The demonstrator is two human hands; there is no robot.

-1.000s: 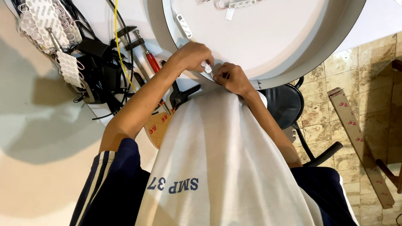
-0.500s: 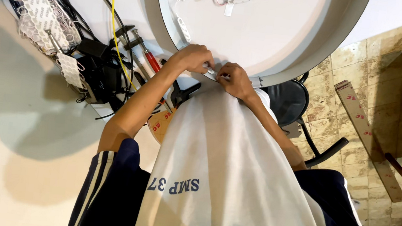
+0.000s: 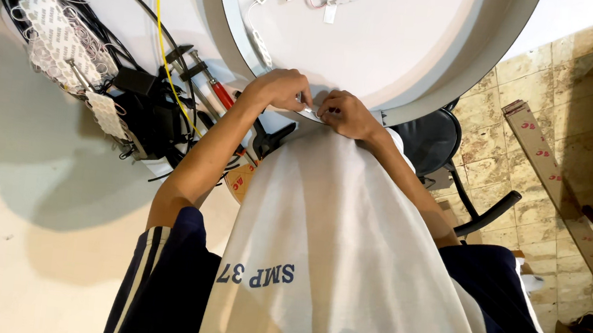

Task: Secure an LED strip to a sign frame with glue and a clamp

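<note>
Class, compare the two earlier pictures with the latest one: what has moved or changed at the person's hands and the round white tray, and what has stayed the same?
Very little changed. The view drifted slightly, so the wooden strip on the tiled floor sits differently in frame. The left hand and right hand stay pressed together over a small white piece at the near rim of the round white tray. Nothing was picked up or let go.

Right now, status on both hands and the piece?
Left hand and right hand pinch small white module at round white tray rim. Nothing blocks them.
</note>
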